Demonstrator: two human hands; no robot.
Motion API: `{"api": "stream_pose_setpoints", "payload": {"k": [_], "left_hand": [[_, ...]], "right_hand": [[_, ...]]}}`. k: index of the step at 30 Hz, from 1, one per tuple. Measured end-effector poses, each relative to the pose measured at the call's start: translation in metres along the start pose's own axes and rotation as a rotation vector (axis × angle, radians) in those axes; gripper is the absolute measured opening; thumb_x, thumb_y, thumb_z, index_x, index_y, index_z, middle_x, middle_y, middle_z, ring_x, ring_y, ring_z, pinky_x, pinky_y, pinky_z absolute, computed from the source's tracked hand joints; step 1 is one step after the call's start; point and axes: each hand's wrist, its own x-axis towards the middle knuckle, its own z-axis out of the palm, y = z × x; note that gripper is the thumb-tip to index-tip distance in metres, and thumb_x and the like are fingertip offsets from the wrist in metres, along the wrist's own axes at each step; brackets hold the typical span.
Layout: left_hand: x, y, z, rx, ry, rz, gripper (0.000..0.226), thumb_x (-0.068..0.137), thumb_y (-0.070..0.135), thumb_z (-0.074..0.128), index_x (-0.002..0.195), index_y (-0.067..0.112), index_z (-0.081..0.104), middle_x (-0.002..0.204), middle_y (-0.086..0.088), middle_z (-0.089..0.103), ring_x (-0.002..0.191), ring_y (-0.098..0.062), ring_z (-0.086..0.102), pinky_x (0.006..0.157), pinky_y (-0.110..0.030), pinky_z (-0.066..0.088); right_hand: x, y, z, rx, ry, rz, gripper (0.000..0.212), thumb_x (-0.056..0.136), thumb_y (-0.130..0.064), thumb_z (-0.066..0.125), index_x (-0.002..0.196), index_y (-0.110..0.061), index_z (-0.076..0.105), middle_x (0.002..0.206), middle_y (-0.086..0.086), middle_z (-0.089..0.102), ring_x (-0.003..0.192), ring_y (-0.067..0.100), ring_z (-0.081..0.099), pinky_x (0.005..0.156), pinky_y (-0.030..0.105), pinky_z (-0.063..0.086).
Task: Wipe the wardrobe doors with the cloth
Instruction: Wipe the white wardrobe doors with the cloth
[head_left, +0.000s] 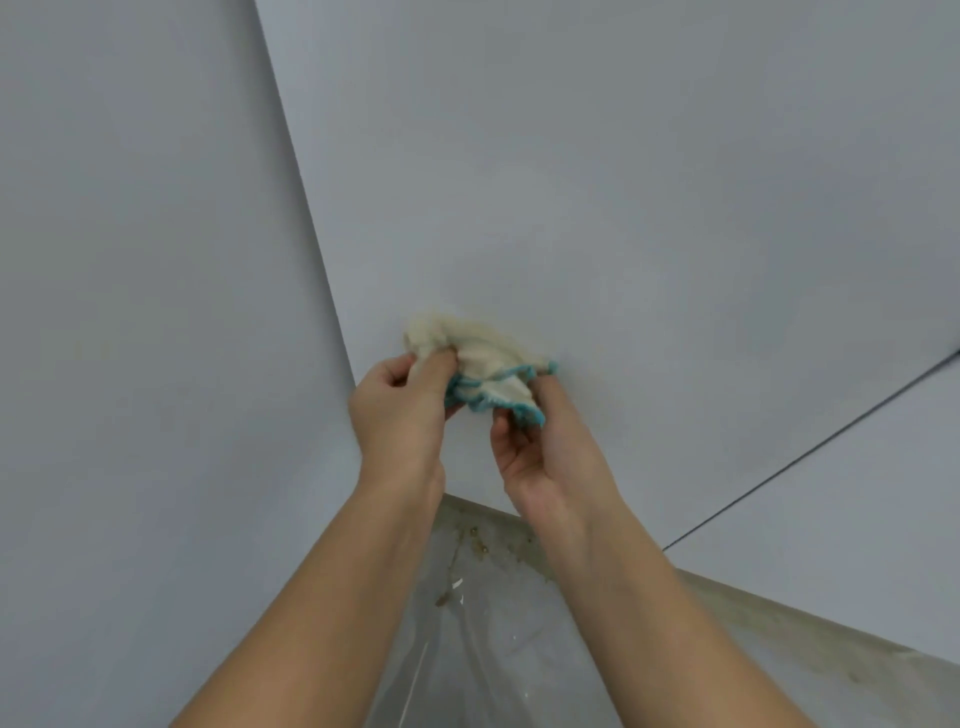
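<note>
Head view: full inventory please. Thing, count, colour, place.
cloth: 1, cream with teal edge, bunched, centre, in front of the doors
doors: 2 seen, pale grey, centre and lower right, dark seam between
left panel: 1, pale grey, left; door or wall unclear
floor: 1, beige, stained, bottom
plastic sheet: 1, clear, bottom centre, on floor
left hand: 1, grips cloth
right hand: 1, holds cloth's teal edge

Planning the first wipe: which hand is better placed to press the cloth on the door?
Probably the left hand: it grips the bunched bulk of the cloth; the right hand only pinches its blue hem.
</note>
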Motion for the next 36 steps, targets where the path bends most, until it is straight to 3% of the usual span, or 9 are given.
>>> {"api": "stream_pose_setpoints", "payload": {"k": [6, 10, 13, 16, 21, 25, 30, 32, 36], "left_hand": [[0.034, -0.096, -0.035, 0.26, 0.164, -0.179, 0.011, 0.076, 0.008, 0.069, 0.085, 0.001, 0.068, 0.085, -0.017, 0.07, 0.073, -0.023, 0.066, 0.061, -0.029, 0.057], [0.059, -0.149, -0.052, 0.452, 0.247, -0.311, 0.011, 0.074, 0.014, 0.073, 0.069, 0.01, 0.063, 0.071, -0.006, 0.064, 0.071, -0.024, 0.062, 0.07, -0.031, 0.053], [0.074, -0.179, -0.059, 0.549, 0.283, -0.427, 0.022, 0.071, 0.023, 0.076, 0.086, 0.007, 0.072, 0.085, -0.01, 0.07, 0.086, -0.029, 0.067, 0.083, -0.038, 0.056], [0.083, -0.197, -0.062, 0.613, 0.326, -0.486, 0.028, 0.079, 0.021, 0.073, 0.099, 0.002, 0.071, 0.101, -0.015, 0.069, 0.096, -0.033, 0.065, 0.083, -0.036, 0.053], [0.095, -0.237, -0.07, 0.541, 0.264, -0.643, 0.025, 0.078, 0.019, 0.074, 0.091, 0.0, 0.067, 0.097, -0.019, 0.066, 0.094, -0.036, 0.064, 0.087, -0.045, 0.054], [0.077, -0.215, -0.061, 0.387, 0.207, -0.621, 0.011, 0.079, 0.009, 0.072, 0.078, 0.004, 0.063, 0.081, -0.014, 0.062, 0.077, -0.029, 0.061, 0.081, -0.04, 0.054], [0.057, -0.177, -0.043, 0.273, 0.108, -0.567, 0.01, 0.079, 0.008, 0.07, 0.081, 0.002, 0.063, 0.1, -0.026, 0.066, 0.089, -0.035, 0.064, 0.087, -0.049, 0.054], [0.043, -0.154, -0.033, 0.23, 0.06, -0.501, 0.012, 0.082, 0.005, 0.067, 0.091, -0.002, 0.064, 0.095, -0.024, 0.066, 0.081, -0.032, 0.064, 0.082, -0.042, 0.054], [0.009, -0.091, -0.008, 0.146, -0.063, -0.358, 0.001, 0.085, 0.002, 0.063, 0.085, 0.003, 0.063, 0.083, -0.013, 0.067, 0.069, -0.018, 0.064, 0.058, -0.021, 0.056]], "right_hand": [[0.061, 0.052, -0.056, -0.015, 0.253, 0.057, 0.018, 0.094, -0.011, 0.058, 0.079, 0.0, 0.06, 0.066, 0.012, 0.058, 0.036, 0.011, 0.056, 0.034, 0.017, 0.045], [0.106, 0.085, -0.09, -0.064, 0.394, 0.132, 0.011, 0.095, -0.006, 0.056, 0.1, 0.003, 0.057, 0.079, 0.018, 0.057, 0.058, 0.023, 0.056, 0.032, 0.02, 0.044], [0.132, 0.102, -0.109, -0.082, 0.473, 0.157, 0.018, 0.094, -0.003, 0.056, 0.109, 0.006, 0.053, 0.082, 0.018, 0.056, 0.064, 0.026, 0.054, 0.031, 0.022, 0.046], [0.15, 0.113, -0.123, -0.131, 0.549, 0.18, 0.023, 0.092, -0.001, 0.059, 0.112, 0.009, 0.053, 0.083, 0.019, 0.057, 0.065, 0.028, 0.055, 0.031, 0.026, 0.047], [0.158, 0.113, -0.137, -0.16, 0.575, 0.182, 0.025, 0.092, -0.002, 0.059, 0.114, 0.01, 0.054, 0.083, 0.018, 0.058, 0.064, 0.028, 0.056, 0.03, 0.023, 0.045], [0.147, 0.095, -0.138, -0.147, 0.52, 0.213, 0.012, 0.094, -0.006, 0.056, 0.086, 0.003, 0.057, 0.075, 0.014, 0.057, 0.059, 0.023, 0.053, 0.028, 0.018, 0.04], [0.123, 0.065, -0.123, -0.119, 0.441, 0.191, 0.012, 0.092, -0.008, 0.057, 0.082, -0.003, 0.062, 0.058, 0.011, 0.061, 0.033, 0.013, 0.054, 0.027, 0.016, 0.038], [0.102, 0.045, -0.113, -0.086, 0.386, 0.18, 0.017, 0.093, -0.008, 0.056, 0.077, -0.003, 0.06, 0.044, 0.008, 0.059, 0.028, 0.011, 0.051, 0.027, 0.016, 0.038], [0.052, -0.001, -0.082, -0.054, 0.28, 0.13, 0.02, 0.094, -0.007, 0.055, 0.075, -0.003, 0.058, 0.041, 0.006, 0.057, 0.028, 0.009, 0.05, 0.028, 0.015, 0.04]]}}
